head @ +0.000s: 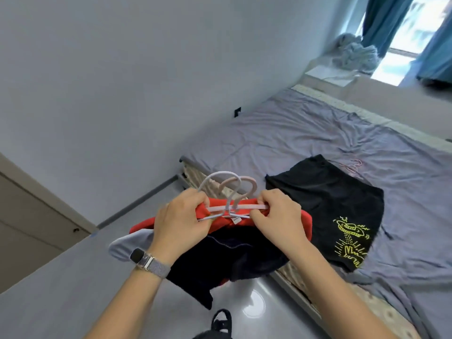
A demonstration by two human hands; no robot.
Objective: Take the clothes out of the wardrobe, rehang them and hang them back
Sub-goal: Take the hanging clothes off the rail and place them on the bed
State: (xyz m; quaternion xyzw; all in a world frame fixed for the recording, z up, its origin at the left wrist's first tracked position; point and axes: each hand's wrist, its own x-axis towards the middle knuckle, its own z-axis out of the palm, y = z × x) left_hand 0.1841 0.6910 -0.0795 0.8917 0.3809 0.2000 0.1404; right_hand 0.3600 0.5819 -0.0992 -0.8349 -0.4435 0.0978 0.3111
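I hold a bunch of hangers (232,206) in front of me, pale lilac and pink, with clothes on them. My left hand (181,221) grips the left end and my right hand (276,216) grips the right end. A red garment (304,222) hangs on top, a dark navy one (227,260) droops below it, and a grey sleeve (129,245) sticks out on the left. A black T-shirt with a yellow print (327,211) lies flat on the bed (305,133). A pink hanger (353,167) lies just beyond the T-shirt.
The bed, under a lilac sheet, fills the right side, with a window sill (327,74), a bundle of pale fabric (354,52) and blue curtains (384,18) behind it. Grey floor (61,302) lies below. A beige cabinet (29,216) stands at the left.
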